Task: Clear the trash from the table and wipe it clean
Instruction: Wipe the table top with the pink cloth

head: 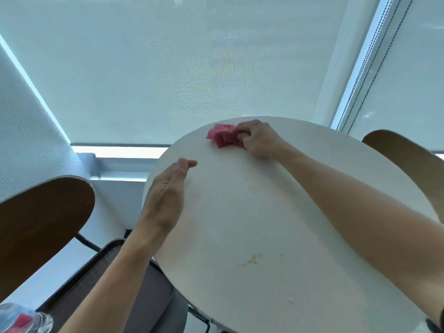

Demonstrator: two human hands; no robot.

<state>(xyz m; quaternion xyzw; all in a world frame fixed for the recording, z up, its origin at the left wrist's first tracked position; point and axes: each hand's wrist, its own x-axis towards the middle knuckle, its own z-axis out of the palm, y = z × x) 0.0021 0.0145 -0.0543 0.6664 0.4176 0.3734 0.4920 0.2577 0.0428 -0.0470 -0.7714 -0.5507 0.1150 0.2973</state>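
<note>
A round white table fills the middle of the head view. My right hand grips a crumpled pink cloth and holds it against the tabletop near the far edge. My left hand lies at the table's left rim with its fingers straight, holding nothing. A yellowish stain and small crumbs sit on the near part of the tabletop.
A brown wooden chair back stands at the left, and another chair back at the right. A dark chair seat lies below the table's left edge. Something clear with red on it shows at the bottom left. Window blinds hang behind.
</note>
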